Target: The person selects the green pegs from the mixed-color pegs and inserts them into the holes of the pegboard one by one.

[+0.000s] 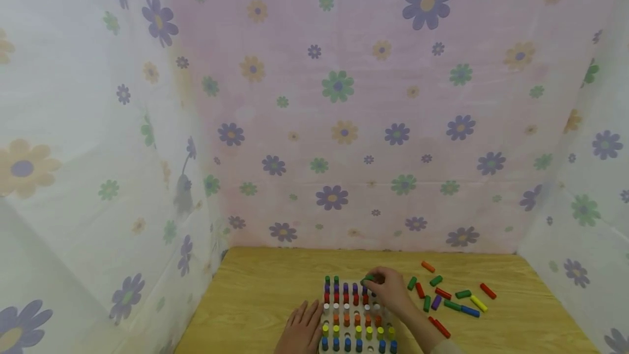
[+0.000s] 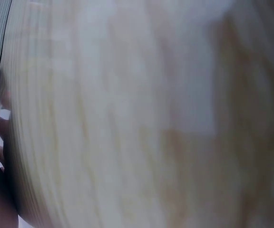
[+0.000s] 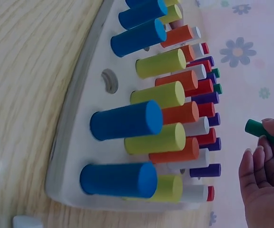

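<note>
Head: green peg [image 1: 368, 278] is at the far right corner of the pegboard [image 1: 372, 342], toward the tabletop's [image 1: 255, 288] near edge. Right hand [image 1: 390, 288] has it pinched, grip clamped on the peg. Left hand [image 1: 301, 325] lies by the board's left side, fingers extended and holding nothing; can't confirm contact. Loose pegs [image 1: 444, 293] scattered toward the tabletop's right edge, mixed colors. Left wrist: mostly blurred pale wood-like streaks, a few fingers at the frame edge; can't tell grip state from this one. Right wrist: thumb and fingertips together on the green peg, its leading end sticking out free, peg apart from the seated pegs. Handling, my read: light, stiff, not fragile; smooth round sides could slip or roll between fingertips. Best hold is thumb against fingers across the sides near one end, other end left exposed.
</note>
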Available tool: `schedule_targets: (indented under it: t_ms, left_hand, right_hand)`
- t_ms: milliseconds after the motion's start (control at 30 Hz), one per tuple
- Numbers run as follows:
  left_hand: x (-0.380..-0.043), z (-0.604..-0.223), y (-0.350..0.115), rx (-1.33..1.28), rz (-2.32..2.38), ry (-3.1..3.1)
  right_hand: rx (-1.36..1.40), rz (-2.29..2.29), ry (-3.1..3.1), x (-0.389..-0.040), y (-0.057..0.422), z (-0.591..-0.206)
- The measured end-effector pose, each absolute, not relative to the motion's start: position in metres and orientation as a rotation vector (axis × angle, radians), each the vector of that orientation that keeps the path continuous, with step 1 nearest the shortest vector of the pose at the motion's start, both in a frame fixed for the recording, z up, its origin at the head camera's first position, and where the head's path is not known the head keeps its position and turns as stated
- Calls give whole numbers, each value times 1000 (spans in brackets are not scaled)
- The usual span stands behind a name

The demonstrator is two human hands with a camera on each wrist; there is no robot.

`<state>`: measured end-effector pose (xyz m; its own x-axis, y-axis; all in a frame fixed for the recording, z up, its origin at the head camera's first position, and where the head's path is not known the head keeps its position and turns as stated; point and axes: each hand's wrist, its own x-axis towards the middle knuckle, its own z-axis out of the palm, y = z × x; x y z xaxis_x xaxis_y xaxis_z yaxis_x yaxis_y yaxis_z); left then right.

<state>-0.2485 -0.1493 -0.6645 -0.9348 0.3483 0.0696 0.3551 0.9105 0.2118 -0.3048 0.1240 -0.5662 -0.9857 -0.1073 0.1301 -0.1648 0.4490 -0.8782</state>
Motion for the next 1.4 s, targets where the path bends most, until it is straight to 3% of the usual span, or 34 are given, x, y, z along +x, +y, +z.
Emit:
schedule_targets:
  t_ms: [367, 1400]
  left_hand:
    - [-251, -665, -149, -556, -378, -3059]
    - [-254, -670, -150, -536, -403, -3067]
  right_hand:
    - [353, 1525, -2611, -315, 103, -572]
    - [305, 1453, -2669, -333, 71, -582]
